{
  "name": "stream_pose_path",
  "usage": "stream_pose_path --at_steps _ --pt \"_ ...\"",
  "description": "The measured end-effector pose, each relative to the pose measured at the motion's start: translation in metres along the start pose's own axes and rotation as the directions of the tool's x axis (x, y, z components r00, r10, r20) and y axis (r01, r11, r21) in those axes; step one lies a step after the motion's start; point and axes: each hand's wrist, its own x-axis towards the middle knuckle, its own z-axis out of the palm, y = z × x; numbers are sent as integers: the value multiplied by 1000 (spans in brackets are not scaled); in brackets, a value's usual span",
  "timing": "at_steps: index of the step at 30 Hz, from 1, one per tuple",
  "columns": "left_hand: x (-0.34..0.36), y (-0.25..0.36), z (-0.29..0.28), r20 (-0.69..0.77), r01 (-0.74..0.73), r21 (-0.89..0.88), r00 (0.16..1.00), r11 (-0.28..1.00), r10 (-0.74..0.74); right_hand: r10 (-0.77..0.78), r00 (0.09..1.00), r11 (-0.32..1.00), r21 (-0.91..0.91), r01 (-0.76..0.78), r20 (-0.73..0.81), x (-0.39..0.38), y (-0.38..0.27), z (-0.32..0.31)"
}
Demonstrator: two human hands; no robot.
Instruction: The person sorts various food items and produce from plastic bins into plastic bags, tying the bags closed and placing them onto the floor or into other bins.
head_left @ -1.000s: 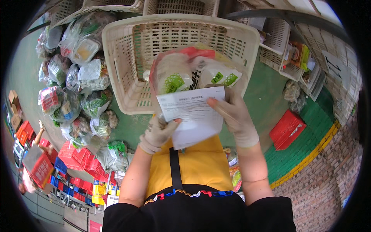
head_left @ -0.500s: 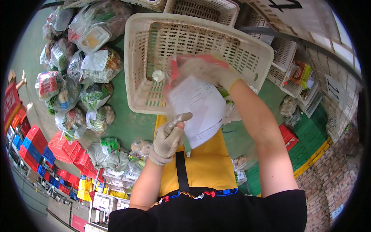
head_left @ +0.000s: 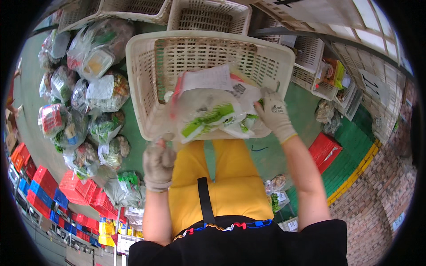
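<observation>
A clear plastic bag (head_left: 208, 104) lies over the near part of a large white slatted crate (head_left: 135, 84). Inside it show green-printed packages and something red; a white printed sheet (head_left: 206, 79) is at its far side. My right hand (head_left: 274, 114), in a pale work glove, grips the bag's right edge, thumb and fingers close together. Beside the bag's near-left corner is my left hand (head_left: 159, 164), gloved too. It is curled and smeared by motion; whether it holds a bit of plastic is hidden.
Filled plastic bags of vegetables (head_left: 106, 91) crowd the green floor at left. More white crates (head_left: 208, 17) line the far side and right. Red crates (head_left: 77, 184) stack lower left; a red box (head_left: 325, 152) sits at right.
The bag has turned, its sheet now at the far side and green packages showing. My right hand has moved to the bag's right edge. My left hand has moved left. The view has shifted.
</observation>
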Motion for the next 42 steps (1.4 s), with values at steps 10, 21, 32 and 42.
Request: stream_pose_path --at_steps 10,21,32,42 --pt "-2 1 57 151 66 435 978 898 -145 -771 633 629 -71 774 71 -19 -74 -95" --pt "51 -11 92 236 -33 734 949 678 -209 -277 936 839 419 346 -218 1 -104 13" --pt "105 -10 6 129 -142 983 985 118 114 -602 798 739 363 567 -21 4 -84 -21" --pt "54 -10 34 326 166 499 873 850 -362 -287 957 641 734 225 -42 -3 -121 34"
